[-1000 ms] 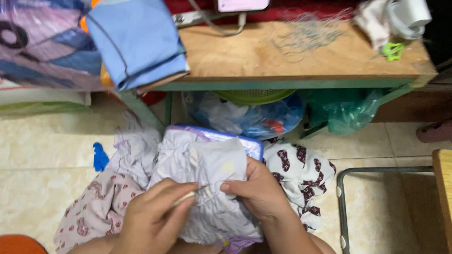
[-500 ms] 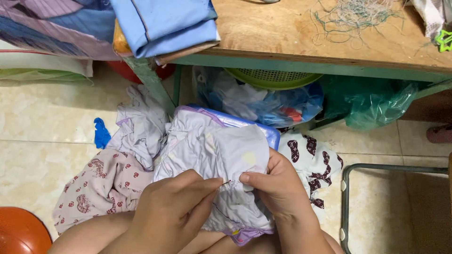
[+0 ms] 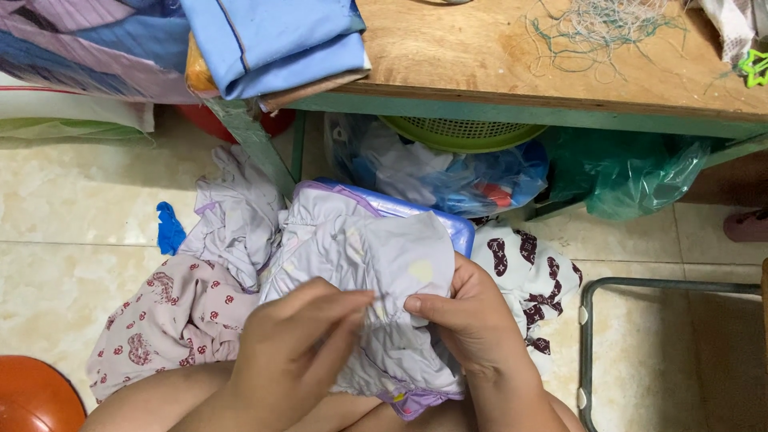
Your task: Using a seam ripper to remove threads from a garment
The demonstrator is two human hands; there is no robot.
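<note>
Pale lilac garment (image 3: 376, 264): crumpled, purple-trimmed; left hand (image 3: 292, 360), right hand (image 3: 468, 320) both pinching its fabric.

The left hand (image 3: 292, 360) blurs, perhaps hiding whatever its fingers (image 3: 352, 308) pinch.

A pale cream tiled floor (image 3: 72, 272) carries a heap of clothes: a pink garment printed with small red motifs (image 3: 172, 320), a crumpled lilac garment (image 3: 236, 220) just above it, and a white cloth with dark brown motifs (image 3: 532, 276) to the right. A small blue scrap (image 3: 170, 228) lies near the heap's left edge. A green plastic bag (image 3: 640, 176) sits on the floor under a worn wooden tabletop with a green-painted edge (image 3: 480, 64). On that tabletop lie folded light blue fabric (image 3: 280, 40) and a tangle of greenish loose threads (image 3: 608, 24).
</note>
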